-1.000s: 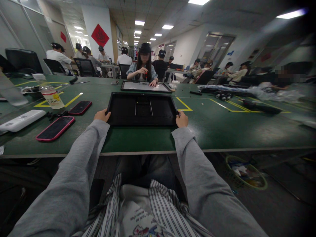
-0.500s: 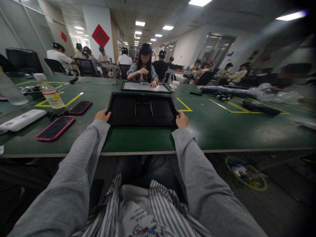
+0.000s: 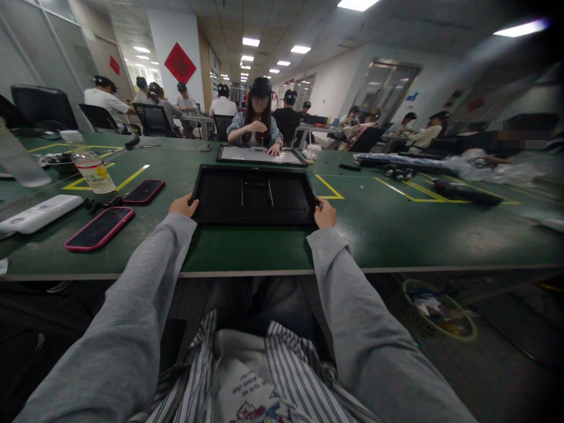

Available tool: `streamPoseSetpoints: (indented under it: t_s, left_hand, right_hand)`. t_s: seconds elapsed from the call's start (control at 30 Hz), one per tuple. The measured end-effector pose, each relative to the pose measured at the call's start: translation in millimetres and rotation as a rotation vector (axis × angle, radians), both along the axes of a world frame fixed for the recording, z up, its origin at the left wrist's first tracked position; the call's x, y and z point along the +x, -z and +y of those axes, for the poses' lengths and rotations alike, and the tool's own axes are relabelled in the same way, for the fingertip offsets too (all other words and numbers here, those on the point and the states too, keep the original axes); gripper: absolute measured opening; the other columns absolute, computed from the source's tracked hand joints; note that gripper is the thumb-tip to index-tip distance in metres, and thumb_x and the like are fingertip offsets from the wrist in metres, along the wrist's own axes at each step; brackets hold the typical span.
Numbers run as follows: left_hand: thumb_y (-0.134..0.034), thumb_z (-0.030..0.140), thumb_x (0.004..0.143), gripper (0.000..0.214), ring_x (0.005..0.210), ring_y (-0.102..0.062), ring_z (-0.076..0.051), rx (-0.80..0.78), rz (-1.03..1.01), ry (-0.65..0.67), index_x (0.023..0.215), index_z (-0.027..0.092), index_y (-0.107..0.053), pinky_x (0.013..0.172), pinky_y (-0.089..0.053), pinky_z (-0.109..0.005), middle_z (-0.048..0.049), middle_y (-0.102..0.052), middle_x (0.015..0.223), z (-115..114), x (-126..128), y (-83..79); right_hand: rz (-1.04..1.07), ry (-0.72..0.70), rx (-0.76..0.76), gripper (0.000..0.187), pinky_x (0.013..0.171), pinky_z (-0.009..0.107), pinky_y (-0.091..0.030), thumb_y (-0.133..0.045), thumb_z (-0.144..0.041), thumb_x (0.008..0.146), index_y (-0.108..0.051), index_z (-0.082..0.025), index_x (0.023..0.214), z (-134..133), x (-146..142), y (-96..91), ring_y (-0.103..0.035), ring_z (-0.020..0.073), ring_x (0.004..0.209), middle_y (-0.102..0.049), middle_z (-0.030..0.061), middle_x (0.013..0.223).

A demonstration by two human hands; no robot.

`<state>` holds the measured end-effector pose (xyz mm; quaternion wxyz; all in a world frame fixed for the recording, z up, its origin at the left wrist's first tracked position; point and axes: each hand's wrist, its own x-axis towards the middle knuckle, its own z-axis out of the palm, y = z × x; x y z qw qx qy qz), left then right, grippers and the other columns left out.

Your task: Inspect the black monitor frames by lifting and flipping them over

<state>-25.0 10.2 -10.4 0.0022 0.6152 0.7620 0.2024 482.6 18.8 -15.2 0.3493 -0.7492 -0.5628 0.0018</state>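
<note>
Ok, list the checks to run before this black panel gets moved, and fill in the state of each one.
1. Left hand gripping the black panel at its near left corner: ok.
2. Right hand gripping its near right corner: ok.
3. Panel lying flat on the green table: ok.
4. Gap between it and the white panel beyond it: cannot tell, the edges look very close.
5. Red-cased phone and the darker phone on the left lie apart from the panel: ok.
</note>
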Motion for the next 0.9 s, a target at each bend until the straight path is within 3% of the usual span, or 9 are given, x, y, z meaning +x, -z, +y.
streamPoseSetpoints:
  t_s: [0.9]
  left_hand:
    - [-0.046, 0.047, 0.095, 0.052, 0.118, -0.064, -0.030, -0.002, -0.007, 0.010, 0.138, 0.022, -0.061, 0.100, -0.047, -0.038, -0.0107, -0.069, 0.128, -5.0, 4.0, -4.3]
  right_hand:
    - [0.009, 0.004, -0.005, 0.049, 0.100, 0.043, -0.047, -0.048, -0.020, 0.092, -0.058, -0.019, 0.140, -2.2, -0.9, -1.5, -0.064, 0.0283, 0.114, -0.070, 0.0150, 0.125]
